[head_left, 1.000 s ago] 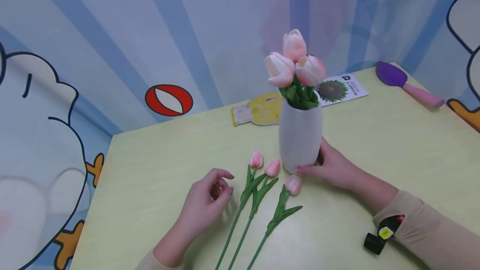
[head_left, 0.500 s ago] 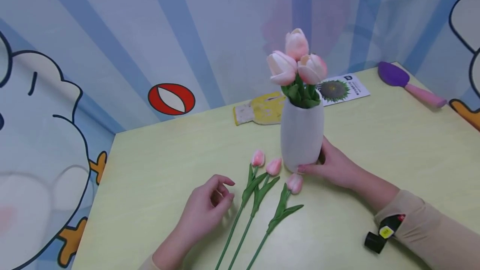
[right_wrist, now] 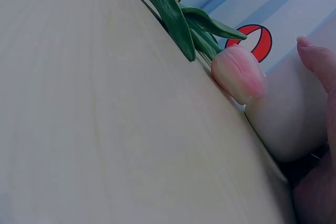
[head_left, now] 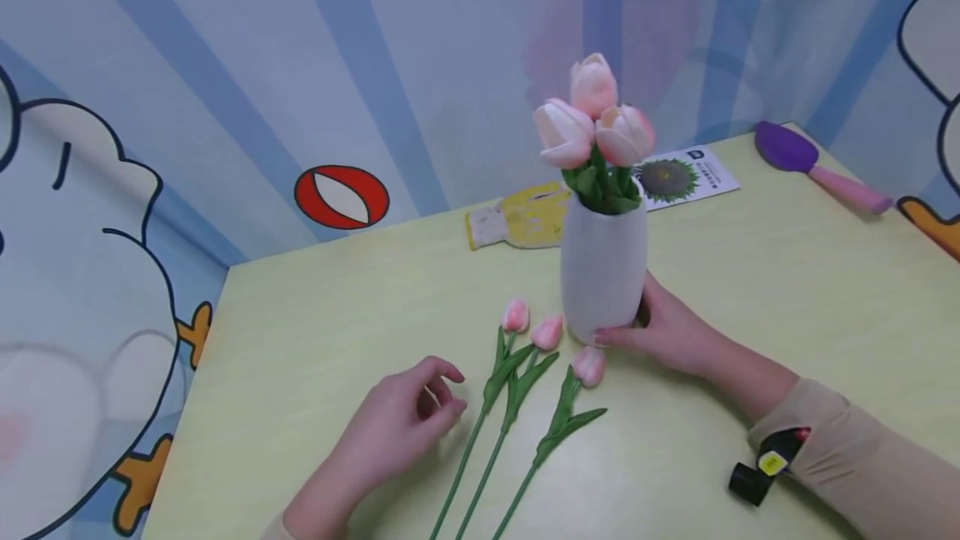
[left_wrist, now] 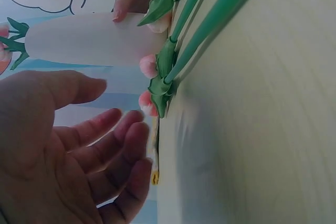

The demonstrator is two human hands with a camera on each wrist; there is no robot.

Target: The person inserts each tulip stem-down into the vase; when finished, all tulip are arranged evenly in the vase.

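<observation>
A white vase (head_left: 604,277) stands upright on the table, holding pink tulips (head_left: 594,123) with green leaves. My right hand (head_left: 671,327) grips the vase low on its right side, thumb across the front; the other fingers are mostly hidden behind it. Three more pink tulips lie on the table: the left tulip (head_left: 515,317), the middle tulip (head_left: 547,332) and the right tulip (head_left: 588,367), whose bloom is by the vase's base. Left of their stems, my left hand (head_left: 401,415) hovers with loosely bent fingers, holding nothing. In the left wrist view its palm (left_wrist: 42,161) shows bare.
Behind the vase lie a yellow glove-like item (head_left: 525,219) and a white card (head_left: 690,177) with a green plant picture. A purple trowel (head_left: 786,148) with a pink handle rests at the back right corner. A patterned blue backdrop (head_left: 465,65) borders the table (head_left: 322,315).
My left hand has drifted slightly down and toward me, away from the tulip blooms. My right hand and the vase keep their place.
</observation>
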